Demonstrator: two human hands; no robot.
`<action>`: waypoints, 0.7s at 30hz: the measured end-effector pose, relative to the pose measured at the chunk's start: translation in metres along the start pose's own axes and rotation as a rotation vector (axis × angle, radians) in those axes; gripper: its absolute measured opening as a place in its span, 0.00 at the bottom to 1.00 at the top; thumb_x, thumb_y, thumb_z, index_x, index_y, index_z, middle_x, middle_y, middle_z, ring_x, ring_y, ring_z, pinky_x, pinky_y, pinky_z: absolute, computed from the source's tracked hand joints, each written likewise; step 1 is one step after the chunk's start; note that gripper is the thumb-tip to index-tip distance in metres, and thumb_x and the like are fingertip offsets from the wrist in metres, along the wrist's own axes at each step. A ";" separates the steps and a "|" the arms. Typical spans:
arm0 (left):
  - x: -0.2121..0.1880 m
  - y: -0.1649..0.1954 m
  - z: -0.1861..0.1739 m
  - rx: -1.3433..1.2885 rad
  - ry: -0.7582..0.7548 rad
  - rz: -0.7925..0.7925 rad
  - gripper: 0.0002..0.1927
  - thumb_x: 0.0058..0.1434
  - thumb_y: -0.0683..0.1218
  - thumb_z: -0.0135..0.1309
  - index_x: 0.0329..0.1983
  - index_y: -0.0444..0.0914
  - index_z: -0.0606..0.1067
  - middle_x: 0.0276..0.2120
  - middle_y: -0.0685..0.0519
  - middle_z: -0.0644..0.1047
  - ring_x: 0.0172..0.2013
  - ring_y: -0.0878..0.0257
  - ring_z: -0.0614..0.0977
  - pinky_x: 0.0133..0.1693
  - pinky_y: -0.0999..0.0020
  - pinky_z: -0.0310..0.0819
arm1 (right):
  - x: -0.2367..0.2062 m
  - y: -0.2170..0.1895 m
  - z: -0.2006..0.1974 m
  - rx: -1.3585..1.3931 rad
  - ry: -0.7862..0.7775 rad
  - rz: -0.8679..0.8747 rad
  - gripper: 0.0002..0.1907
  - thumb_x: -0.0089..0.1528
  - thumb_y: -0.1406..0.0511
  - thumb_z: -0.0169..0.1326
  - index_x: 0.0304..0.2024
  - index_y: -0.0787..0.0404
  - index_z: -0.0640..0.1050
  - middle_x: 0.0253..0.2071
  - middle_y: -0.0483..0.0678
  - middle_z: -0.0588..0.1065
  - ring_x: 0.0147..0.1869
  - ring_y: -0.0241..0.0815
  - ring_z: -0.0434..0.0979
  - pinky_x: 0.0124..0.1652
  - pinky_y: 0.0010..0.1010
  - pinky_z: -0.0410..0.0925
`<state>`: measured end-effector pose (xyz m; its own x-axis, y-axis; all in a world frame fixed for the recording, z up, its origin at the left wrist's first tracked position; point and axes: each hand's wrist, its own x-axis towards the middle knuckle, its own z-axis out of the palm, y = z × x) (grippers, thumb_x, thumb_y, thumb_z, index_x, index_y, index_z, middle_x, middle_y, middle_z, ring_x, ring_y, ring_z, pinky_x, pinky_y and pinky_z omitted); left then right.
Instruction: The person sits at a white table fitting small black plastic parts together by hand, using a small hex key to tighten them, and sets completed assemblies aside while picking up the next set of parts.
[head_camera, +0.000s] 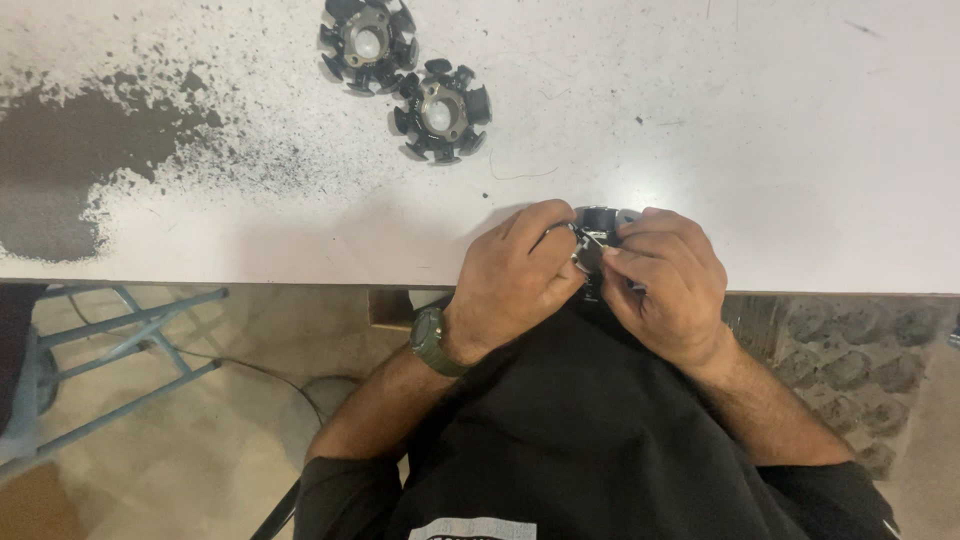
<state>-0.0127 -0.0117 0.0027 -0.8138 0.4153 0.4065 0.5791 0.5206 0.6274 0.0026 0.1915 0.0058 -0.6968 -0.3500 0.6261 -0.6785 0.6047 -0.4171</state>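
Observation:
Both my hands meet at the near edge of a white table (780, 130). My left hand (520, 275), with a green watch on the wrist, and my right hand (670, 285) are closed together around a small dark toothed metal part (597, 228). Only its top shows between the fingers. A thin wire loops by my left fingertips. Two more dark star-shaped parts with metal centres lie farther up the table, one (441, 110) near the middle and one (367, 42) at the top edge.
A large worn dark patch (70, 160) with speckles covers the table's left side. Below the table edge a blue metal stool frame (120, 340) stands at the left on a tan floor with a cable. A patterned mat (850, 370) lies at the right.

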 end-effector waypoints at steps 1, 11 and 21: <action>0.002 0.000 -0.005 0.022 0.016 -0.003 0.08 0.60 0.40 0.62 0.38 0.37 0.74 0.51 0.49 0.76 0.45 0.57 0.82 0.45 0.64 0.79 | 0.001 -0.001 -0.002 0.003 -0.009 0.017 0.17 0.56 0.77 0.68 0.41 0.63 0.74 0.40 0.51 0.76 0.50 0.52 0.79 0.54 0.45 0.75; 0.032 -0.056 -0.080 0.442 0.167 -0.157 0.38 0.60 0.51 0.72 0.65 0.28 0.67 0.59 0.37 0.72 0.58 0.45 0.75 0.56 0.54 0.74 | 0.003 0.036 -0.060 -0.277 0.001 0.300 0.14 0.62 0.76 0.64 0.46 0.62 0.75 0.48 0.52 0.77 0.55 0.54 0.78 0.56 0.44 0.70; 0.012 0.003 -0.018 0.353 0.098 -0.111 0.41 0.54 0.59 0.71 0.61 0.32 0.68 0.49 0.42 0.73 0.47 0.54 0.76 0.44 0.61 0.76 | -0.020 0.079 -0.074 -0.365 0.109 0.391 0.11 0.69 0.76 0.64 0.48 0.64 0.75 0.49 0.54 0.76 0.54 0.52 0.76 0.52 0.40 0.69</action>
<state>-0.0219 -0.0187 0.0218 -0.8632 0.2776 0.4218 0.4549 0.7901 0.4109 -0.0197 0.2988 0.0094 -0.8398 0.0148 0.5428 -0.2353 0.8910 -0.3883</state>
